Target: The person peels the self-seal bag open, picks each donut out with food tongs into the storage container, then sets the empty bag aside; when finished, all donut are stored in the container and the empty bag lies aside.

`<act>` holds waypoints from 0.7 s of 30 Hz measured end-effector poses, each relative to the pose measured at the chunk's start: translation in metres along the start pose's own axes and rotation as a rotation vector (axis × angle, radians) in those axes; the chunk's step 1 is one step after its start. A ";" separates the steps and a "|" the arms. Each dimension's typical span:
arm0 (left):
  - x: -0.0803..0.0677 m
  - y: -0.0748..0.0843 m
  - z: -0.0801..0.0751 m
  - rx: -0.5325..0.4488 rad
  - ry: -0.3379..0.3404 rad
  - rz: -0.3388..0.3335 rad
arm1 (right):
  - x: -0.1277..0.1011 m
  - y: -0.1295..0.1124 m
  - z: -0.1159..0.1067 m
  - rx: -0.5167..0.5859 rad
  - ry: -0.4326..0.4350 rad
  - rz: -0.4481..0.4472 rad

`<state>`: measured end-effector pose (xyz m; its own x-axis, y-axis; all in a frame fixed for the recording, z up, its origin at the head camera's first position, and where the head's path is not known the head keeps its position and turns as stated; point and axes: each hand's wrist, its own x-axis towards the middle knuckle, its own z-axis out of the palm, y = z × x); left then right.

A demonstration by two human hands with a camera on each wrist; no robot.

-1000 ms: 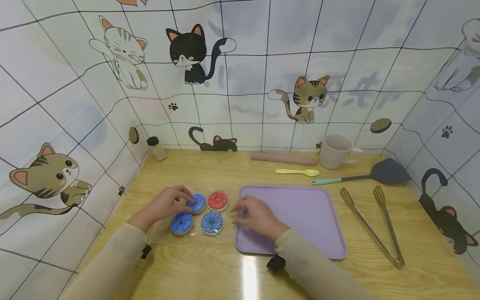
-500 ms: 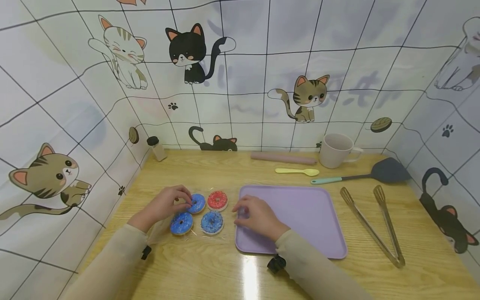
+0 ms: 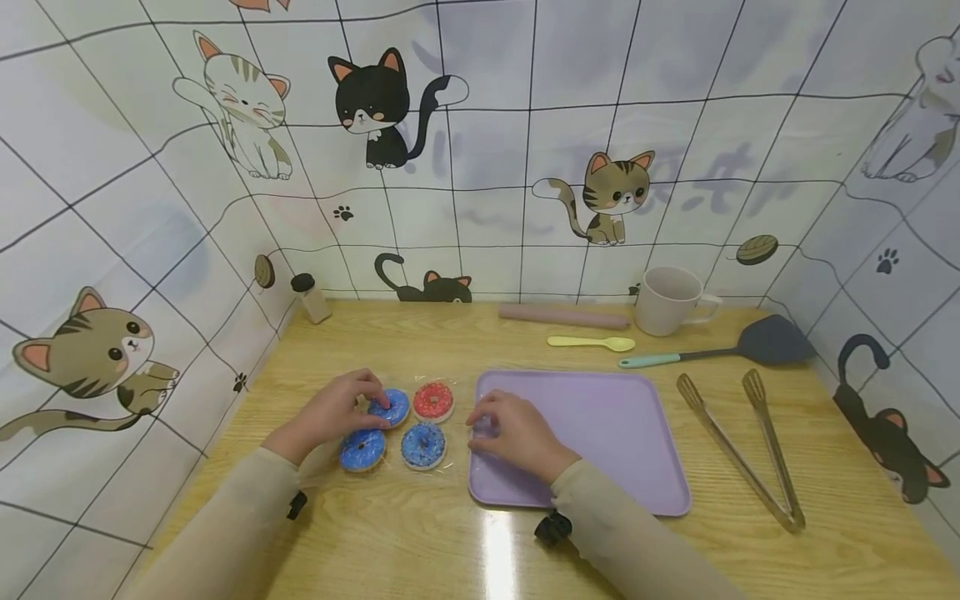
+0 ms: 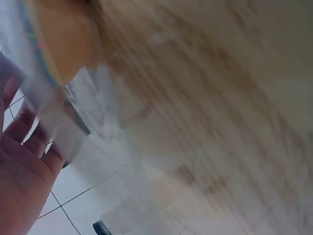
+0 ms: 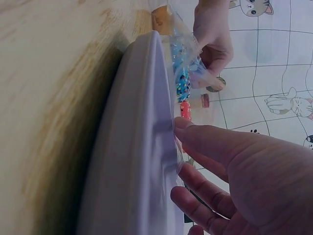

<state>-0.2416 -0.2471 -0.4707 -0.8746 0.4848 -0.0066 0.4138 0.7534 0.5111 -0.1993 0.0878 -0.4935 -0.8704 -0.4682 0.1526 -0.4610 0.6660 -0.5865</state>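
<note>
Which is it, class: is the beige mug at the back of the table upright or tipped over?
Upright. The beige mug stands on its base on the wooden table, open rim facing up, handle to the side.

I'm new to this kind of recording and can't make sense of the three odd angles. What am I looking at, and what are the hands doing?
No machine here: a person works with bare hands and wears three cameras. The wide picture comes from the head, looking down at a wooden table. The two close, blurry pictures come from the wrists.

On the table lie four toy donuts in a clear plastic wrapper: three blue and a red donut. Beside them sits a purple tray. Further off are tongs, a spatula, a yellow spoon, a mug and a rolling pin.

The left hand pinches the far blue donut. The right hand rests at the tray's left edge, its fingers against the wrapper.
</note>
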 end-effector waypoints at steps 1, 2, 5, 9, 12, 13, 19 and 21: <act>0.000 -0.001 0.000 0.005 0.005 0.007 | 0.000 0.000 0.000 0.001 0.001 0.002; -0.001 -0.002 0.000 0.003 0.010 0.014 | 0.000 0.000 0.000 0.003 0.000 0.004; -0.002 -0.004 0.001 0.004 0.027 0.045 | 0.000 -0.001 0.000 0.006 0.000 0.008; -0.003 -0.005 0.000 0.035 0.044 0.083 | -0.001 0.000 0.000 0.008 -0.004 0.024; -0.002 -0.005 0.000 0.059 0.049 0.089 | -0.001 0.000 -0.001 0.015 -0.005 0.032; -0.003 -0.004 0.000 0.064 0.050 0.083 | -0.001 0.000 -0.001 0.018 -0.004 0.031; -0.005 -0.004 -0.002 0.051 0.065 0.081 | -0.002 0.001 0.000 0.015 0.001 0.014; -0.007 -0.005 -0.003 0.047 0.073 0.080 | -0.002 0.001 -0.001 0.015 0.005 0.002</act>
<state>-0.2387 -0.2554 -0.4705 -0.8537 0.5118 0.0963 0.4929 0.7343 0.4667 -0.1979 0.0897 -0.4939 -0.8721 -0.4640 0.1552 -0.4566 0.6581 -0.5987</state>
